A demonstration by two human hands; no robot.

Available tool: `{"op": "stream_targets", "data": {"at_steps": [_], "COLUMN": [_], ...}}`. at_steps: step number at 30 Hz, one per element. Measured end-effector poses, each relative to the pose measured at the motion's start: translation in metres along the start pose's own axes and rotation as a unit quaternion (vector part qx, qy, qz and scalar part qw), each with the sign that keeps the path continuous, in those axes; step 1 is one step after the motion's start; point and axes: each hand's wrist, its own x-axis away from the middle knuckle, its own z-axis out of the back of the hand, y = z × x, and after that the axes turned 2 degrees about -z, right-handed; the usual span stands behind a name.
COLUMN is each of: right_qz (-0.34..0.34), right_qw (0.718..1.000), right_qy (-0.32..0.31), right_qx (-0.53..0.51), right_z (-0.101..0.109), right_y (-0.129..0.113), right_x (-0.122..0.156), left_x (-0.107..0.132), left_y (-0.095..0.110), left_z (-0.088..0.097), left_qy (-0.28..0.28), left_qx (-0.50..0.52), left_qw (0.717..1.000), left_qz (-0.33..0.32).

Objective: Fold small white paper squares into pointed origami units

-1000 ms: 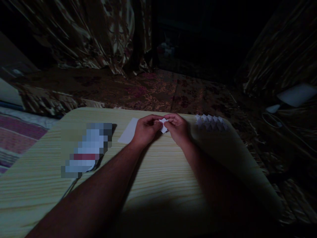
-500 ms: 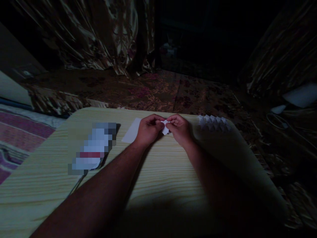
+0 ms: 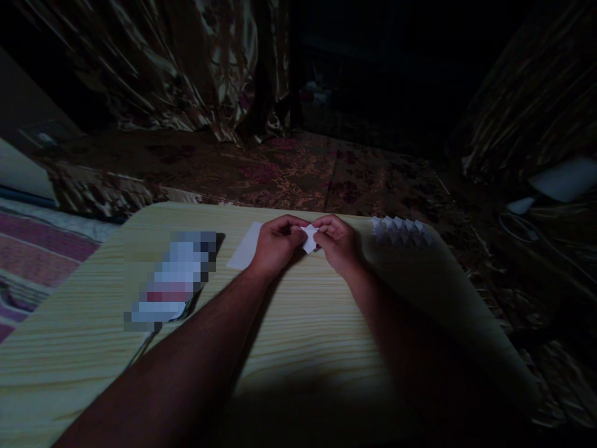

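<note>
A small folded white paper piece (image 3: 309, 238) is pinched between both of my hands at the far middle of a pale wooden table (image 3: 298, 323). My left hand (image 3: 276, 246) grips its left side with curled fingers. My right hand (image 3: 336, 242) holds its right side, fingers closed on it. A flat white paper sheet (image 3: 243, 247) lies on the table just left of my left hand. A row of several folded white paper pieces (image 3: 400, 229) sits at the table's far right edge.
A blurred oblong object (image 3: 172, 280) lies on the table's left part. Dark patterned cloth (image 3: 289, 168) covers the floor beyond the table, with curtains (image 3: 153, 62) behind. A striped rug (image 3: 28, 261) is at the left, and a white object (image 3: 557, 177) with a cable at the right.
Both hands keep hold of the small paper piece with slight finger shifts. The view drifted a little sideways; nothing else moved.
</note>
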Motion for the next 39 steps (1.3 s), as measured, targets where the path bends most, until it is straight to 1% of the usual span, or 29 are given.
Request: {"op": "stream_targets", "data": {"at_steps": [8,13,18,33,39], "right_qz": [-0.007,-0.004,-0.008,0.019,0.000], "right_qw": [1.000,0.999,0.999,0.999,0.999], "right_qy": [0.012,0.030,0.044,0.037,0.040], "right_qx": [-0.004,-0.011,0.005,0.033,0.025], "right_z": [-0.0001,-0.0013,-0.0024,-0.0030,-0.0017], "right_y": [-0.0008,0.0016,0.0003,-0.0039,-0.0040], "right_x": [0.0006,-0.0003,-0.0006,0.0015,-0.0001], "left_x": [0.0005,0.0010,0.0013,-0.0010,0.0012], "left_y": [0.0016,0.0016,0.0003,0.0009,0.0015], "left_z": [-0.0009,-0.0010,-0.0009,-0.0011,-0.0015], "left_qy": [0.008,0.003,0.003,0.006,0.001], "left_qx": [-0.010,-0.019,-0.014,0.003,-0.012], "left_qw": [1.000,1.000,1.000,1.000,1.000], "left_qz": [0.004,-0.002,-0.009,-0.011,-0.009]}}
